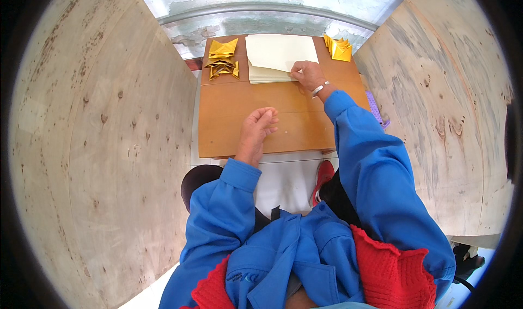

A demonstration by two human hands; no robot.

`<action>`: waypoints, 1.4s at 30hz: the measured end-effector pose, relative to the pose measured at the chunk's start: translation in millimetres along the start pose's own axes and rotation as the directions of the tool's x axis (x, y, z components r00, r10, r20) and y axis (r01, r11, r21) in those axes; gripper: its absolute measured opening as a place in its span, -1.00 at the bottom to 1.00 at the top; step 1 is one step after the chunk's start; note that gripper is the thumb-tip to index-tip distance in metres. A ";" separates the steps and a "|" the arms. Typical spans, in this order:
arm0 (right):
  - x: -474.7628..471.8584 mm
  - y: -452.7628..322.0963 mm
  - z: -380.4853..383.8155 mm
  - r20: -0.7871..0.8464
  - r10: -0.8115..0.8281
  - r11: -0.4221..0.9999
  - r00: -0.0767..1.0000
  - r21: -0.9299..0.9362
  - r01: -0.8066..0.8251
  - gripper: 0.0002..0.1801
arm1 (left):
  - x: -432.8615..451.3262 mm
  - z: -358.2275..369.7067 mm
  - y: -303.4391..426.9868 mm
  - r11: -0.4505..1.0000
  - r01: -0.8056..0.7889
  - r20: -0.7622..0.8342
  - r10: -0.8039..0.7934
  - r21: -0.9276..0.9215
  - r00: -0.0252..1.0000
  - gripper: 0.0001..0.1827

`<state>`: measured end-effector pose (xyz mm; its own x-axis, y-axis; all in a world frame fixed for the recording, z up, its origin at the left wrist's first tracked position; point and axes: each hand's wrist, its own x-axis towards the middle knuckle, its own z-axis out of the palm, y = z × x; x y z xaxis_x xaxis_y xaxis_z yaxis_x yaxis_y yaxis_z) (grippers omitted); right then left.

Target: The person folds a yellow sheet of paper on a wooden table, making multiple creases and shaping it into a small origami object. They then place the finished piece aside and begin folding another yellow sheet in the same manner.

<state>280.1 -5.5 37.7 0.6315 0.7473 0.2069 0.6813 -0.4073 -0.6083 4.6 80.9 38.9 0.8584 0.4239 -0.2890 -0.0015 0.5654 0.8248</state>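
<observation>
My right hand (307, 75) pinches the near right edge of the top sheet on a stack of pale cream paper (282, 49), and that sheet's near edge is lifted a little off the others. A metal bracelet circles the right wrist. My left hand (260, 133) hovers over the near part of the brown wooden table (229, 125), its thumb close to the curled fingers; no object shows in it. Folded gold paper pieces (223, 58) are piled left of the stack. More folded gold pieces (339, 48) lie overlapping at the table's far right corner.
Tall wooden panels stand on the left (122, 125) and right (441, 117) of the table. Behind it is a wall with peeling paint and a horizontal pipe (265, 7). A purple perforated item (374, 107) shows beside the table's right edge.
</observation>
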 end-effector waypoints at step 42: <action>-117.9 -71.1 -43.0 0.026 0.045 0.816 0.999 0.576 -0.052 -0.90 | 1.0 34.7 -9.7 0.759 -0.019 0.118 0.126 -0.651 0.985 -0.06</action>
<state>173.1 -87.2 89.5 0.6516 0.7416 0.1595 0.3098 -0.0682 -0.9483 23.4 51.3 47.5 0.9057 0.4054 -0.1237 -0.3516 0.8816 0.3149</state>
